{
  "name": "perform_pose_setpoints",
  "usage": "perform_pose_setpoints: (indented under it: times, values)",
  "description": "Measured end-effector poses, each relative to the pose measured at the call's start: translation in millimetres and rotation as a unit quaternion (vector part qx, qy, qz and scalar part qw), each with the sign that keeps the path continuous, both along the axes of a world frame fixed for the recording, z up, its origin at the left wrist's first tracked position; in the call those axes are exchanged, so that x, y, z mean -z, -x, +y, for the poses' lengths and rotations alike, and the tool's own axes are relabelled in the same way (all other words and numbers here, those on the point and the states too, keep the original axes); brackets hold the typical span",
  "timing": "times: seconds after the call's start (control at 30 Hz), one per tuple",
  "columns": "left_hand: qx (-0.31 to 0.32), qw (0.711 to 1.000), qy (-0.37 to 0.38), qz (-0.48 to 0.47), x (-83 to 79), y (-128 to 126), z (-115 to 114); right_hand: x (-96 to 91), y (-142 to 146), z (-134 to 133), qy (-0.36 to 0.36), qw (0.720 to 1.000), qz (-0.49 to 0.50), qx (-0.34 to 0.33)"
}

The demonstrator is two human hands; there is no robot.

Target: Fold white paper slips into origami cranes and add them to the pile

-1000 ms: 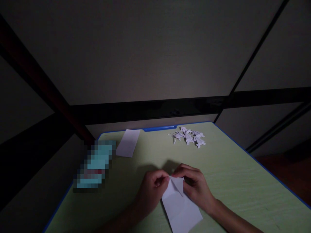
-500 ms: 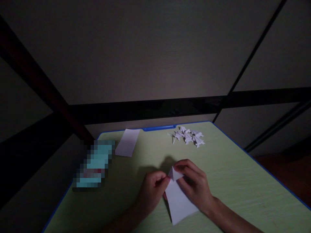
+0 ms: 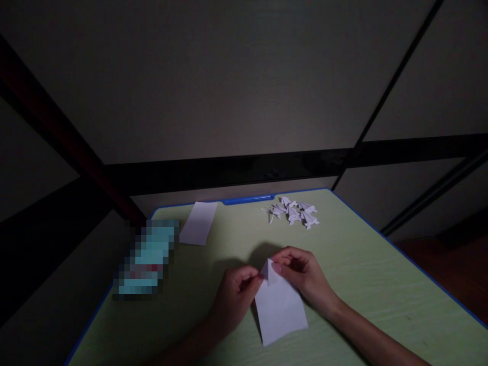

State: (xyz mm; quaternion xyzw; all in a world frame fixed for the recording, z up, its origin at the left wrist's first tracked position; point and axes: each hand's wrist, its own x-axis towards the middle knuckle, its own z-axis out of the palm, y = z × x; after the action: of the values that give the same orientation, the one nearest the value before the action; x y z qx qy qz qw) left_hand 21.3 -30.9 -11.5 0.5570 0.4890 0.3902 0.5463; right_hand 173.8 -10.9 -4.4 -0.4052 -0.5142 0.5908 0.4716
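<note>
A white sheet of paper (image 3: 282, 310), its far end folded to a point, is held between my two hands low in the head view. My left hand (image 3: 238, 295) pinches the left edge of the folded end between thumb and fingers. On the other side, my right hand (image 3: 301, 272) grips the fold near the tip, thumb on top. The paper's near end hangs free towards me. Several small folded white paper figures (image 3: 293, 210) lie in a cluster beyond my hands, with thin curved strips at their left.
A flat white paper rectangle (image 3: 199, 223) lies at the back left of the pale green table (image 3: 366, 274). Beside it is a blurred-out turquoise object (image 3: 148, 254). The table has a blue rim; a panelled wall (image 3: 229, 81) stands behind.
My right thumb has come onto the top of the fold, and my right hand has shifted slightly up and left. More of the paper's lower part shows; its near end has swung a little left.
</note>
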Motion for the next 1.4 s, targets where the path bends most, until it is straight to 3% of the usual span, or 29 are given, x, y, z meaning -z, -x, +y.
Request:
perform_pose_setpoints:
  times: [0.2, 0.5, 0.83, 1.4]
  values:
    - [0.01, 1.0, 0.004, -0.027, 0.2, 1, 3, 0.5, 3, 0, 0.039, 0.999, -0.017, -0.026]
    - [0.029, 0.997, 0.054, -0.051, 1.1, 0, 4, 6.2, 12, -9, 0.002, 0.997, -0.067, -0.026]
    - [-0.033, 0.997, 0.035, -0.054, 1.3, 1, 5, 1.0, 6, -6, 0.018, 0.996, -0.05, -0.076]
    - [0.002, 0.999, 0.028, -0.039, 0.5, 4, 8, 4.9, 7, -5, 0.027, 0.992, -0.062, -0.102]
